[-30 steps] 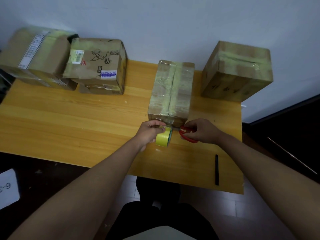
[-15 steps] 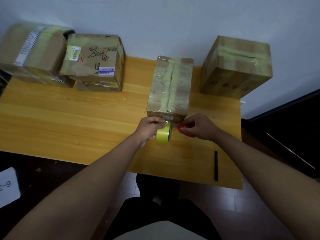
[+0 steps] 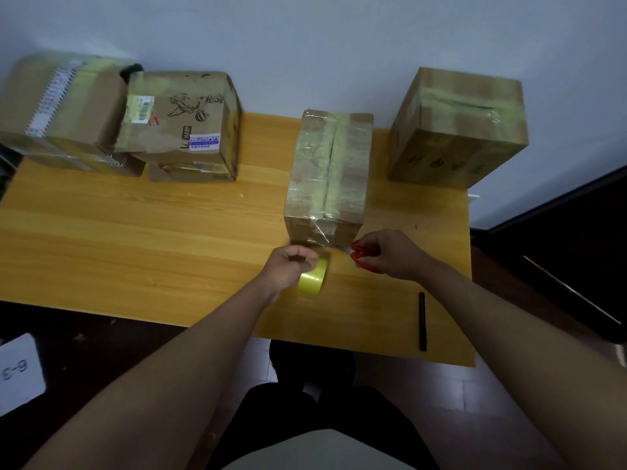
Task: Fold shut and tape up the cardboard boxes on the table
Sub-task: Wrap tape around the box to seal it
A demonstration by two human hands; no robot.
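A long cardboard box [image 3: 329, 171], wrapped in clear tape along its top seam, lies in the middle of the wooden table [image 3: 135, 239]. Just in front of its near end, my left hand [image 3: 288, 269] grips a yellow tape roll [image 3: 314, 278]. A strip of tape runs from the roll up to the box's near face. My right hand [image 3: 390, 254] holds red-handled scissors [image 3: 361, 257] at that strip, close beside the box's lower right corner. The blades are mostly hidden.
Two taped boxes [image 3: 64, 113] [image 3: 183, 127] stand at the back left, another taped box [image 3: 458, 130] at the back right. A black pen [image 3: 421, 320] lies near the table's front right edge. A white sheet [image 3: 18, 371] lies on the dark floor at left.
My left hand has drawn the tape roll slightly down and away from the box. The right hand stays at the tape with the scissors. The camera view has shifted a little.
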